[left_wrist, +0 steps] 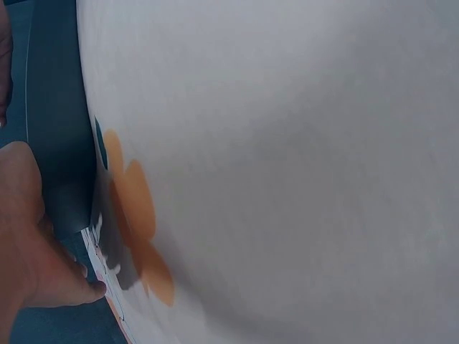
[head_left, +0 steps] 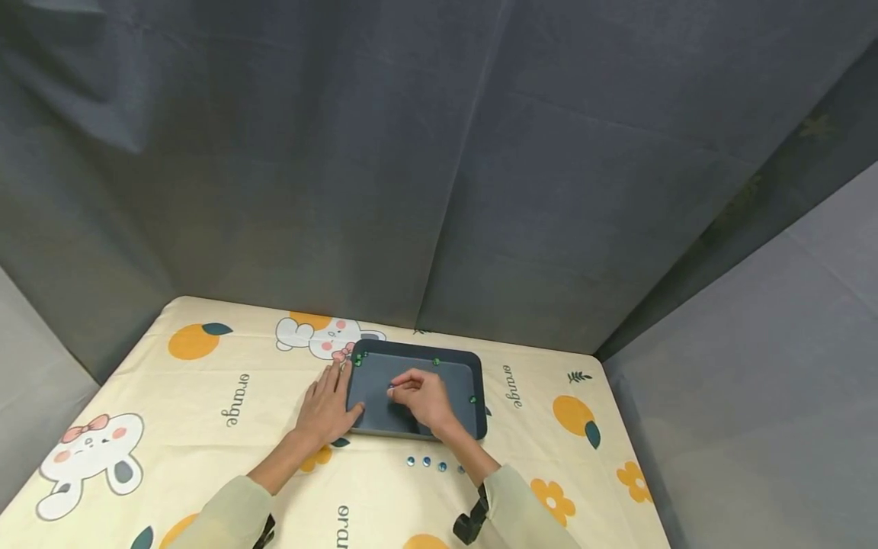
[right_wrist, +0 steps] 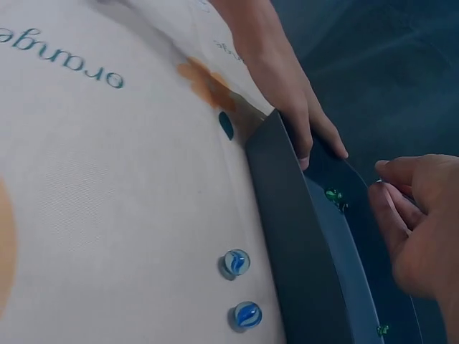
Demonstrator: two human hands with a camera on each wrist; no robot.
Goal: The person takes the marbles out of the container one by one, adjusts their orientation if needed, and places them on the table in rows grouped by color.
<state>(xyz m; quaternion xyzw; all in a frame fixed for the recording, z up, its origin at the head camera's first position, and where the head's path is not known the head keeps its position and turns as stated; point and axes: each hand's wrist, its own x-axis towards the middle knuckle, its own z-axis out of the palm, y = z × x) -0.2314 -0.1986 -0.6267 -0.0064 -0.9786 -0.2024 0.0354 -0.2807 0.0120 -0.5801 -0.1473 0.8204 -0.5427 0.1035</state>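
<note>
While "orange" lettering (head_left: 237,399) marks the desk cloth (head_left: 171,427), my right fingers (head_left: 408,377) pinch a small purplish bit (head_left: 391,387) over the tray (head_left: 373,377), left fingers (head_left: 332,378) straight at its rim, green marbles (head_left: 436,362) inside, blue marbles (head_left: 427,461) nearer me

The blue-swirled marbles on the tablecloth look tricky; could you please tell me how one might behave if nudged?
The blue-swirled marbles look round and sit loose on the tablecloth, so a light push would probably start one rolling. Their glossy surface suggests a loose pinch may slip. The tray's raised side would likely stop one rolling into it.
</note>
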